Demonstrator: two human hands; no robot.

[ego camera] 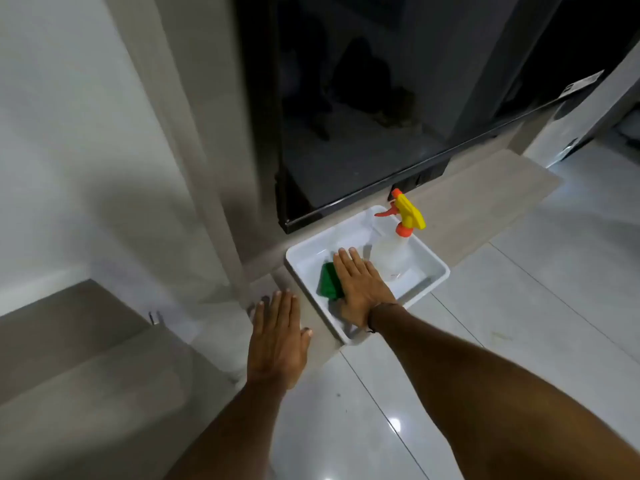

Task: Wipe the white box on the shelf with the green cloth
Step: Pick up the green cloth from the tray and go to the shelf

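Glossy pale floor tiles [519,341] fill most of what we see, and along them runs a low beige wood-look ledge [485,199], the shelf of our task, with a tall black glass-fronted cabinet [346,116] standing on it. We judge the ledge was chosen as a handy low surface, since everything we need sits together there.

Next in size is the shallow white rectangular plastic box [438,271], resting on the ledge just in front of the cabinet's lower corner, its near corner reaching the edge above the tiles. Inside it, toward the far right, stands a clear plastic spray bottle [391,254] with a yellow head and orange trigger, likely kept there so it stays within reach.

Our right hand [360,289] lies flat, fingers extended, pressing the folded green cloth [327,282] onto the box's inner floor; it is not clenched around the cloth but holds it down under the palm, the way we would to rub a surface. Part of the cloth shows to the left of the fingers.

Our left hand [277,337] is spread open and holds nothing, resting on the ledge just beside the box, apparently to brace us.

We can read no brand, label or writing on the bottle or the box.
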